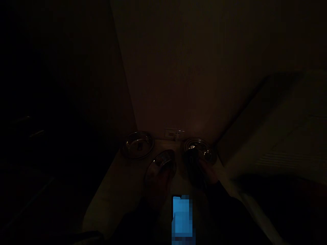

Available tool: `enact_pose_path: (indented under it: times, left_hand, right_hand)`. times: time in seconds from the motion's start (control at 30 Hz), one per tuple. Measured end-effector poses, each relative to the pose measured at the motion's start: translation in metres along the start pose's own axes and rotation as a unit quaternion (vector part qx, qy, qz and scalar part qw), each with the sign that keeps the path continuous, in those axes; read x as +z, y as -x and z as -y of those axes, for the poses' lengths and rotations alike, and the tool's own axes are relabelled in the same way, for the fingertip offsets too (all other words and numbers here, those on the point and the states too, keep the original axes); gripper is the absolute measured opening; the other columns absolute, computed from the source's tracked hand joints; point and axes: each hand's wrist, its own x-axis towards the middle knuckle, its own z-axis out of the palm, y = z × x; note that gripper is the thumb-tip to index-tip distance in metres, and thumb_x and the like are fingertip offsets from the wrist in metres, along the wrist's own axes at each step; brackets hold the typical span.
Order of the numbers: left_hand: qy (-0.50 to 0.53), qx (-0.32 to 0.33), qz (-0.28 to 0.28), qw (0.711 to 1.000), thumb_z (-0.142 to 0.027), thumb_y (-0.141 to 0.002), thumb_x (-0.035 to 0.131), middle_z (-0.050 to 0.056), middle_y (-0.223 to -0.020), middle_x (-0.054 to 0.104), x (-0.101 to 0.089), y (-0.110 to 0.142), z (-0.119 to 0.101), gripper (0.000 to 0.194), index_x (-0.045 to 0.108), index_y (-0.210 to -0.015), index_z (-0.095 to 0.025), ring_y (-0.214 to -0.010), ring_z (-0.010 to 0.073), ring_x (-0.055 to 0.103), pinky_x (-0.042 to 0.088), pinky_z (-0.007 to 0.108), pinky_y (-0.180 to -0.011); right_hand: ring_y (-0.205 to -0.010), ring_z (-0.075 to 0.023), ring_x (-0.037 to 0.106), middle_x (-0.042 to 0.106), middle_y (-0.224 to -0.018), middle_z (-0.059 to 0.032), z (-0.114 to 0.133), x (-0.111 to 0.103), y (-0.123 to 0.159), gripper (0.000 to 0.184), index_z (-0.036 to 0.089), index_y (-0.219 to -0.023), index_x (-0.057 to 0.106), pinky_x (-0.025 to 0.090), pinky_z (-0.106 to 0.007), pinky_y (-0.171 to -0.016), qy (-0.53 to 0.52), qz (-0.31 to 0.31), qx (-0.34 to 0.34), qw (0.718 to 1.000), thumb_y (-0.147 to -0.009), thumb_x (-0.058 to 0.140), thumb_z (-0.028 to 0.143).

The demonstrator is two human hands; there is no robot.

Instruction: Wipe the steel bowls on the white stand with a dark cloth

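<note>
The scene is very dark. My left hand (158, 186) reaches forward over a pale counter (114, 190) and holds a tilted steel plate (160, 164) by its near edge. My right hand (208, 174) is wrapped around a dark, shiny steel vessel (193, 168) held just in front of a steel bowl (200, 148). Both sleeves are dark. The fingers are only dimly visible.
Another steel bowl (138, 144) stands on the counter at the back left. A wall socket (172, 133) sits low on the wall behind. A glowing blue screen (182, 216) lies near my body. Dark furniture is at the left and a pale surface (286, 143) at the right.
</note>
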Motion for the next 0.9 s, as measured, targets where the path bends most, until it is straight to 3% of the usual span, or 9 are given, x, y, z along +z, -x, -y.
enact_pose_path:
  times: [0.17,0.33,0.4,0.5,0.57,0.63,0.73,0.9]
  left_hand:
    - [-0.059,0.036,0.081,0.994,-0.027,-0.085,0.038,0.011,-0.108,0.063,0.011,0.001,-0.015,0.034,0.059,-0.112,-0.025,-0.093,0.0262,0.059,0.042,0.046,-0.086]
    - [-0.122,-0.004,0.185,0.975,-0.028,-0.084,0.04,0.016,-0.092,0.067,0.017,0.0,-0.02,0.032,0.064,-0.102,-0.016,-0.088,0.0299,0.06,0.045,0.047,-0.078]
    - [-0.096,0.017,0.17,0.981,-0.027,-0.081,0.046,0.016,-0.098,0.065,0.018,0.003,-0.015,0.03,0.062,-0.102,-0.014,-0.096,0.03,0.058,0.042,0.047,-0.085]
    - [0.026,0.035,0.062,0.997,-0.03,-0.079,0.048,0.015,-0.119,0.055,0.015,0.009,-0.007,0.04,0.052,-0.116,-0.014,-0.115,0.0271,0.046,0.035,0.043,-0.097]
    - [0.133,-0.021,-0.018,0.991,-0.035,-0.077,0.052,0.014,-0.128,0.047,0.01,0.01,-0.006,0.056,0.039,-0.128,-0.015,-0.12,0.0256,0.041,0.035,0.041,-0.098]
    - [0.228,-0.087,-0.059,0.968,-0.038,-0.071,0.06,0.014,-0.129,0.046,0.004,0.007,-0.009,0.075,0.027,-0.134,-0.016,-0.118,0.0258,0.044,0.037,0.041,-0.096]
    - [0.34,-0.109,-0.05,0.933,-0.035,-0.065,0.066,0.012,-0.125,0.05,-0.009,-0.005,-0.012,0.081,0.028,-0.134,-0.017,-0.114,0.024,0.047,0.038,0.038,-0.095]
    - [0.426,-0.092,0.015,0.9,-0.03,-0.067,0.061,0.009,-0.119,0.057,-0.041,-0.024,0.002,0.046,0.056,-0.11,-0.015,-0.114,0.0244,0.049,0.037,0.038,-0.098]
  right_hand:
    - [-0.099,-0.026,0.058,0.065,-0.104,-0.0067,0.038,0.006,0.005,0.04,0.02,-0.101,0.063,0.045,-0.042,-0.086,0.031,-0.055,0.015,0.998,-0.066,0.06,0.039]
    - [-0.095,-0.0238,0.06,0.067,-0.099,-0.0066,0.061,0.015,0.004,0.033,0.019,-0.096,0.065,0.045,-0.041,-0.086,0.046,-0.039,-0.032,0.998,-0.069,0.056,0.036]
    - [-0.095,-0.0239,0.06,0.068,-0.098,-0.007,0.062,0.018,0.003,0.032,0.018,-0.096,0.066,0.044,-0.042,-0.087,0.059,-0.045,-0.045,0.996,-0.069,0.054,0.033]
    - [-0.095,-0.0247,0.06,0.067,-0.098,-0.0084,0.064,0.021,0.002,0.033,0.017,-0.095,0.066,0.043,-0.042,-0.087,0.071,-0.064,-0.045,0.994,-0.068,0.053,0.032]
    - [-0.095,-0.0249,0.06,0.067,-0.098,-0.009,0.072,0.024,0.003,0.033,0.016,-0.094,0.066,0.043,-0.042,-0.087,0.072,-0.074,-0.041,0.994,-0.067,0.054,0.032]
    - [-0.093,-0.0243,0.06,0.068,-0.097,-0.0089,0.085,0.027,0.004,0.033,0.016,-0.093,0.065,0.044,-0.041,-0.085,0.063,-0.075,-0.039,0.994,-0.067,0.055,0.033]
    - [-0.09,-0.023,0.061,0.068,-0.094,-0.0083,0.11,0.031,0.004,0.033,0.015,-0.093,0.065,0.046,-0.037,-0.082,0.045,-0.054,-0.037,0.997,-0.067,0.056,0.034]
    - [-0.083,-0.0214,0.063,0.069,-0.091,-0.0067,0.138,0.03,-0.006,0.039,0.015,-0.098,0.064,0.048,-0.034,-0.074,-0.027,0.051,0.039,0.998,-0.066,0.059,0.037]
